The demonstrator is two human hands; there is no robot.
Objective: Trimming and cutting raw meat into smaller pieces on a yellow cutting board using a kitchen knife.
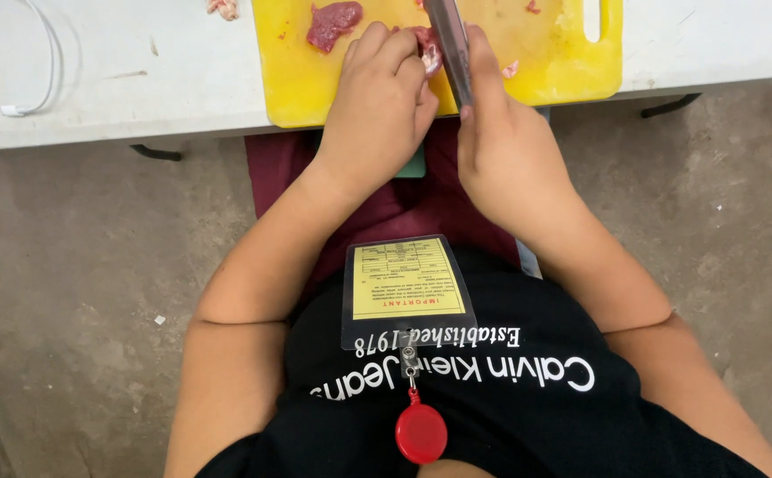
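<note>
- Here, the left hand [377,97] curls its fingers down over a piece of raw red meat [428,49], pinning it to the yellow cutting board [297,80]; the fist is narrow, knuckles bunched, with the meat showing just past the fingertips.
- The right hand [503,133] is wrapped closed around a knife's handle, which the palm hides; the forefinger lies along the back of the grey blade [450,40], which slants up and away between the two hands, touching or just above the held meat.
- The meat looks soft, wet and limp, probably light and slippery, so it likely needs firm downward pressure from bent fingertips kept back from the edge; a loose pinch would let it slide.
- The blade looks stiff, flat and smooth metal, best held at the handle as it is.
- Beyond the left hand's knuckles lies a second chunk of meat [333,22], dark red and lumpy, apart from the held one.
- Small pinkish scraps [512,68] dot the board past the right hand.
- The board is smooth, rigid plastic with rounded corners and a slot handle [591,19] on the right hand's far side.
- It rests on a pale, scuffed table [138,80]; a white cable [45,71] loops well out to the left.
- Below the wrists hang a clear badge holder [406,288] with a yellow card and a round red reel [420,434].
</note>
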